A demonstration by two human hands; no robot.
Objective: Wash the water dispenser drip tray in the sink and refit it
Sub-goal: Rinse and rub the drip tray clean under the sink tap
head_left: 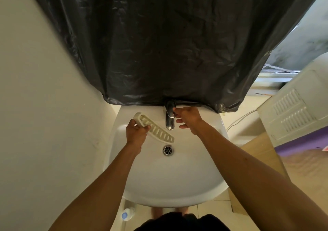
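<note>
Over the sink [177, 186] — hands: left [135, 135] grips drip tray [156, 130]

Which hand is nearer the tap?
Right. The right hand is just beside the tap, reaching its top; the left hand holds the tray over the sink, farther to the tap's left.
</note>
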